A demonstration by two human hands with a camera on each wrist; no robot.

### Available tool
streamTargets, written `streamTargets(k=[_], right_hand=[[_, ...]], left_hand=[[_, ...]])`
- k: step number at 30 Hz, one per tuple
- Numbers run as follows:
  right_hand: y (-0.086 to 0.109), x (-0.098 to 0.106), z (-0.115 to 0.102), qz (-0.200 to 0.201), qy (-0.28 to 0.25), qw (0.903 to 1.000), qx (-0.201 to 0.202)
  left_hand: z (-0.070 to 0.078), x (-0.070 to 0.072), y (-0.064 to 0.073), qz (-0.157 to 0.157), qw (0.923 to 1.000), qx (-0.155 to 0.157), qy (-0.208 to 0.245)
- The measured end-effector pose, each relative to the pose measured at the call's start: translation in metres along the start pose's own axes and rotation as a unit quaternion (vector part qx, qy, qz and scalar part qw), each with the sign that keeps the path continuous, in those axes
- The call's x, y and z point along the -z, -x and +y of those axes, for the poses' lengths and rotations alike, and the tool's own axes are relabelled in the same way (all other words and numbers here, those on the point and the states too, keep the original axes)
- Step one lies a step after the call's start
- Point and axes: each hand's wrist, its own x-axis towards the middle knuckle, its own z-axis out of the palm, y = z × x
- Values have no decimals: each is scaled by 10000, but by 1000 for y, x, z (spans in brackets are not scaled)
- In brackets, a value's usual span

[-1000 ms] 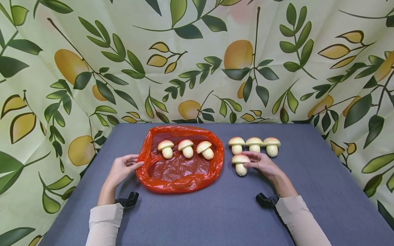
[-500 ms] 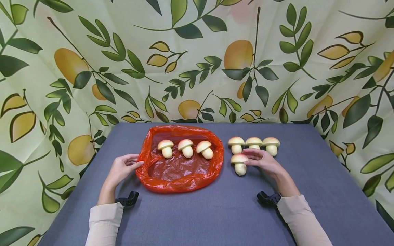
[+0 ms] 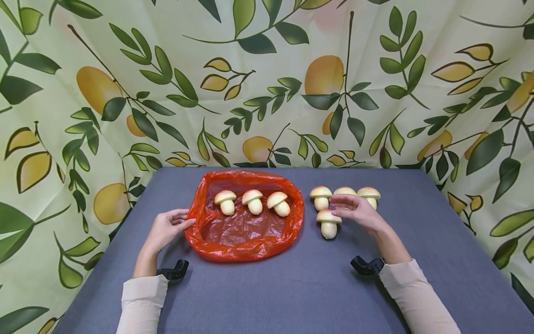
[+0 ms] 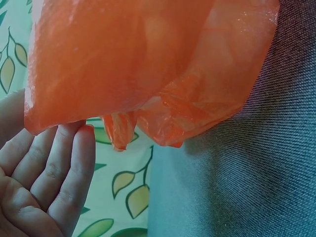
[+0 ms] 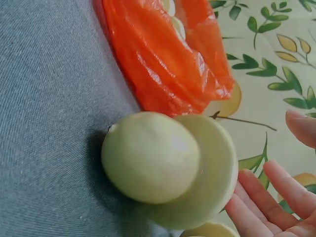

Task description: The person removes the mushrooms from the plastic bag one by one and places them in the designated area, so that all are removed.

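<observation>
From my head view, I have the left grip pinching the red plastic bag at its left side, the film caught between thumb and fingertips. The right grip is relaxed, thumb and fingers apart, and has hold of nothing. It sits right beside the cap of the front mushroom, though I can't tell whether a fingertip touches it. That mushroom lies on the grey surface, just to the right of the bag, stem toward the near side. Behind it I count three more in a row: the left mushroom, the middle mushroom, partly hidden by the fingers, and the right mushroom. Inside the bag, I see three bagged mushrooms side by side, well back from its near rim. A printed cloth of leaves and fruit hangs beyond the surface
</observation>
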Motion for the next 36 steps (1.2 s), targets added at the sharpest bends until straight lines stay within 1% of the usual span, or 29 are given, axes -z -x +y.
streamTargets(k=[7, 9, 11, 14, 17, 19, 22, 26, 31, 36], right_hand=[[-3, -2, -4, -275, -477, 9982, 256], [-4, -4, -5, -298, -589, 9973, 314], [-3, -6, -7, -194, -599, 9975, 306], [0, -7, -7, 89, -305, 9992, 244], [3, -8, -3, 365, 237, 9990, 39], [4, -8, 1, 421, 568, 9975, -38], [4, -10, 8, 403, 819, 9958, -68], [2, -13, 14, 316, 823, 9961, 47], [-5, -18, 16, 198, 623, 9976, 238], [-10, -21, 16, 172, 410, 9988, 208]], left_hand=[[0, -1, 1, -30, 10000, 6, 54], [1, -1, 1, -57, 10000, 23, 63], [1, -1, 2, -79, 9999, 27, 82], [1, -1, 1, -87, 9999, 40, 103], [0, -1, 1, -70, 9999, 32, 117], [0, 0, 0, -59, 9999, 28, 121], [0, 0, 0, -68, 9999, 10, 128], [0, 0, 0, -50, 9999, 1, 130], [0, 0, 0, 0, 9999, -67, 125], [1, 0, 1, 29, 9998, -144, 146]])
